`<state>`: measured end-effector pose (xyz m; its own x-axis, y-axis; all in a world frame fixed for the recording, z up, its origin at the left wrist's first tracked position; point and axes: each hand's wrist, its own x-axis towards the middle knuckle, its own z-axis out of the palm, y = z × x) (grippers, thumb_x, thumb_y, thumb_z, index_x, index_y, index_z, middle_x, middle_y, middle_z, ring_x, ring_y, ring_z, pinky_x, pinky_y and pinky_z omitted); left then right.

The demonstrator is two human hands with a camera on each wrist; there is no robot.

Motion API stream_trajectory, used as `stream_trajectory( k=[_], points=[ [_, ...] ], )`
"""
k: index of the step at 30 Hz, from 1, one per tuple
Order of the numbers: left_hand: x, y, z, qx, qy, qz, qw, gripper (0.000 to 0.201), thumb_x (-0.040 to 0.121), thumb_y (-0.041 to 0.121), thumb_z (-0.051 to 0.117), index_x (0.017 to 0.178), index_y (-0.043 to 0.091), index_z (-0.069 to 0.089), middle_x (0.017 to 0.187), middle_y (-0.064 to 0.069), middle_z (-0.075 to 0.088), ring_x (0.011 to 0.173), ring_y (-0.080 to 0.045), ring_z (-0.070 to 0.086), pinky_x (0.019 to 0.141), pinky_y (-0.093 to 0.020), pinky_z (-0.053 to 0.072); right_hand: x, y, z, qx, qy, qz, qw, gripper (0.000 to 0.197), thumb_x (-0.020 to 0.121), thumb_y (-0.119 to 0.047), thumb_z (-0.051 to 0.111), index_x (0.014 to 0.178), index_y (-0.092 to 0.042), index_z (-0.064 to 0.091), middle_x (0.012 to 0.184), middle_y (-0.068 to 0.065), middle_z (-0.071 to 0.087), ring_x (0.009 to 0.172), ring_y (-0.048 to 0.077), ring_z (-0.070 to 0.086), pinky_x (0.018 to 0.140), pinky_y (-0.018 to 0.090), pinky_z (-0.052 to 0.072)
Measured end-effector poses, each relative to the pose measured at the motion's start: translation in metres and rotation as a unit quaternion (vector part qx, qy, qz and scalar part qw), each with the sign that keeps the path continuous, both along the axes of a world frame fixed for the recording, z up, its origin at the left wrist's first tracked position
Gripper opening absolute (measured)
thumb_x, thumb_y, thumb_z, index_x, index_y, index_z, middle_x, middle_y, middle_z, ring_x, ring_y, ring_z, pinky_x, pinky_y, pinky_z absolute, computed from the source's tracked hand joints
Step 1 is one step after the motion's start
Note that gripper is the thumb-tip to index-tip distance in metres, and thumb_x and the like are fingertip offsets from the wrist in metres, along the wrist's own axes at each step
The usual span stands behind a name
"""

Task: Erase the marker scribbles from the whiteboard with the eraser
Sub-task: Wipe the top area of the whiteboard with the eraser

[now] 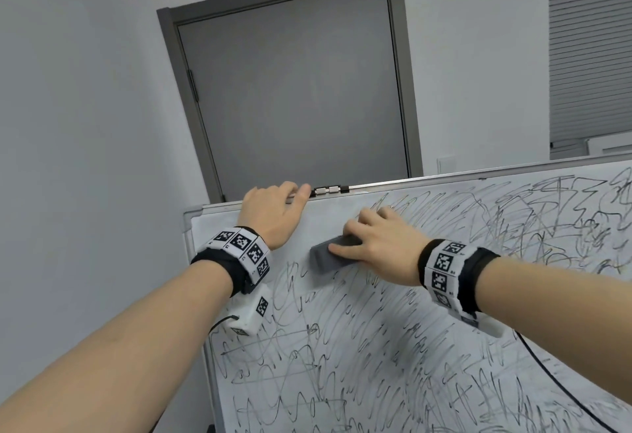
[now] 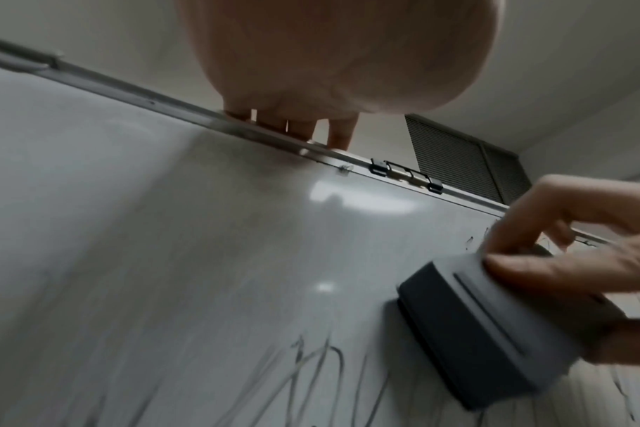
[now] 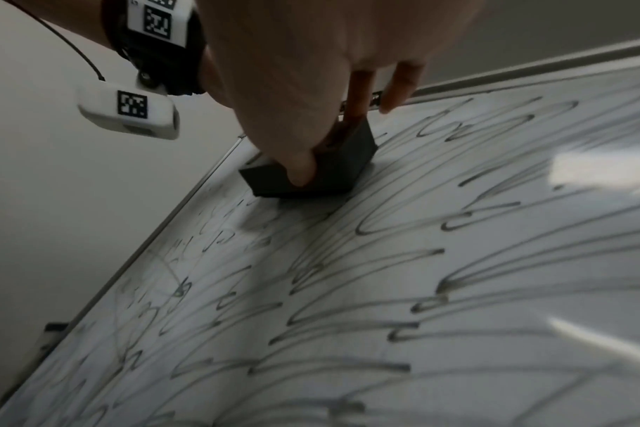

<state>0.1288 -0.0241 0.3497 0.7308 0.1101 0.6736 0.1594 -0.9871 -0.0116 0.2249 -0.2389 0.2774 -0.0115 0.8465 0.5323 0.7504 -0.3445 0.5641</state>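
Observation:
A whiteboard [image 1: 444, 347] covered in black marker scribbles [image 1: 342, 347] fills the lower right of the head view. Its upper left patch [image 1: 219, 224] is wiped clean. My right hand [image 1: 376, 244] grips a dark grey eraser [image 1: 330, 255] and presses it flat on the board near the top left. The eraser [image 2: 486, 326] and its pinching fingers [image 2: 530, 268] also show in the left wrist view, and the eraser [image 3: 311, 170] shows again in the right wrist view. My left hand [image 1: 270, 210] holds the board's top edge [image 1: 376, 183], fingers curled over the frame [image 2: 165, 104].
A grey door [image 1: 290, 90] stands in the wall behind the board. Window blinds [image 1: 588, 49] hang at the upper right. A metal clip [image 1: 328, 190] sits on the top frame just right of my left hand. A black cable [image 1: 564, 384] runs from my right wrist.

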Motion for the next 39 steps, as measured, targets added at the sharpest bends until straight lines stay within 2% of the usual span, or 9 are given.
stream_trajectory(
  k=[6, 12, 15, 18, 23, 26, 31, 36, 39],
  points=[
    [0.004, 0.0, -0.007, -0.004, -0.015, 0.012, 1.0, 0.08, 0.089, 0.069, 0.001, 0.107, 0.03, 0.068, 0.087, -0.003, 0.069, 0.095, -0.028, 0.062, 0.11, -0.051, 0.031, 0.003, -0.01, 0.027, 0.166, 0.055, -0.03, 0.984, 0.054, 0.086, -0.021, 0.06, 0.137, -0.034, 0.049, 0.115, 0.004, 0.054, 0.093, 0.029, 0.045, 0.075, 0.041, 0.039],
    [0.007, 0.001, -0.008, 0.012, -0.024, 0.029, 0.999, 0.079, 0.09, 0.068, 0.001, 0.104, 0.029, 0.068, 0.082, -0.002, 0.064, 0.089, -0.029, 0.061, 0.104, -0.049, 0.037, 0.007, -0.012, -0.004, -0.003, -0.003, 0.007, 1.0, 0.055, 0.083, -0.02, 0.063, 0.134, -0.037, 0.052, 0.11, 0.002, 0.055, 0.092, 0.027, 0.047, 0.073, 0.041, 0.038],
    [0.004, -0.001, -0.01, 0.018, -0.034, 0.031, 0.999, 0.074, 0.09, 0.067, 0.005, 0.102, 0.027, 0.067, 0.082, -0.004, 0.064, 0.087, -0.03, 0.06, 0.102, -0.048, 0.038, 0.012, -0.023, 0.008, 0.095, 0.017, -0.01, 0.995, 0.055, 0.083, -0.016, 0.06, 0.135, -0.033, 0.051, 0.111, 0.005, 0.055, 0.092, 0.028, 0.046, 0.075, 0.042, 0.039],
    [0.004, -0.003, -0.013, 0.024, -0.041, 0.038, 0.998, 0.071, 0.091, 0.066, 0.008, 0.102, 0.027, 0.066, 0.085, -0.005, 0.066, 0.088, -0.03, 0.06, 0.104, -0.05, 0.036, 0.014, -0.032, 0.009, 0.195, 0.056, -0.033, 0.979, 0.05, 0.089, -0.024, 0.061, 0.136, -0.032, 0.05, 0.114, 0.005, 0.054, 0.093, 0.028, 0.043, 0.076, 0.043, 0.04],
    [0.007, -0.004, -0.01, 0.021, -0.025, 0.051, 0.998, 0.076, 0.09, 0.068, 0.004, 0.105, 0.026, 0.066, 0.089, -0.008, 0.067, 0.093, -0.032, 0.062, 0.106, -0.05, 0.036, 0.01, -0.034, -0.03, 0.008, 0.005, 0.0, 1.0, 0.055, 0.083, -0.017, 0.063, 0.134, -0.033, 0.051, 0.11, 0.004, 0.056, 0.092, 0.027, 0.045, 0.077, 0.042, 0.037],
    [0.006, -0.006, -0.011, 0.014, -0.012, 0.058, 0.998, 0.078, 0.089, 0.069, 0.003, 0.112, 0.026, 0.063, 0.097, -0.007, 0.068, 0.103, -0.032, 0.061, 0.115, -0.054, 0.025, 0.016, -0.036, -0.014, 0.08, 0.005, -0.017, 0.997, 0.061, 0.079, -0.011, 0.065, 0.134, -0.032, 0.051, 0.112, 0.006, 0.055, 0.093, 0.028, 0.047, 0.078, 0.043, 0.038],
    [0.017, -0.029, -0.011, -0.004, -0.008, 0.035, 0.999, 0.079, 0.091, 0.07, 0.007, 0.141, 0.021, 0.044, 0.123, -0.007, 0.061, 0.128, -0.026, 0.049, 0.12, -0.061, 0.001, 0.027, -0.05, 0.015, 0.19, 0.008, -0.022, 0.981, 0.067, 0.075, -0.006, 0.067, 0.135, -0.03, 0.052, 0.117, 0.008, 0.056, 0.092, 0.032, 0.047, 0.077, 0.044, 0.04],
    [0.041, -0.058, -0.002, -0.023, 0.016, -0.053, 0.998, 0.083, 0.087, 0.069, 0.004, 0.151, 0.023, 0.033, 0.143, -0.007, 0.051, 0.136, -0.026, 0.043, 0.121, -0.057, 0.004, 0.028, -0.05, -0.013, 0.091, 0.005, 0.034, 0.995, 0.047, 0.084, -0.019, 0.066, 0.129, -0.033, 0.057, 0.108, 0.005, 0.056, 0.092, 0.028, 0.046, 0.076, 0.042, 0.038],
    [0.053, -0.07, -0.002, 0.011, 0.048, -0.082, 0.995, 0.08, 0.088, 0.066, 0.003, 0.15, 0.027, 0.034, 0.145, -0.002, 0.05, 0.137, -0.023, 0.042, 0.122, -0.057, 0.004, 0.035, -0.056, -0.02, 0.032, -0.002, 0.033, 0.999, 0.046, 0.082, -0.015, 0.066, 0.125, -0.032, 0.061, 0.107, 0.003, 0.057, 0.092, 0.026, 0.047, 0.076, 0.041, 0.036]
  ],
)
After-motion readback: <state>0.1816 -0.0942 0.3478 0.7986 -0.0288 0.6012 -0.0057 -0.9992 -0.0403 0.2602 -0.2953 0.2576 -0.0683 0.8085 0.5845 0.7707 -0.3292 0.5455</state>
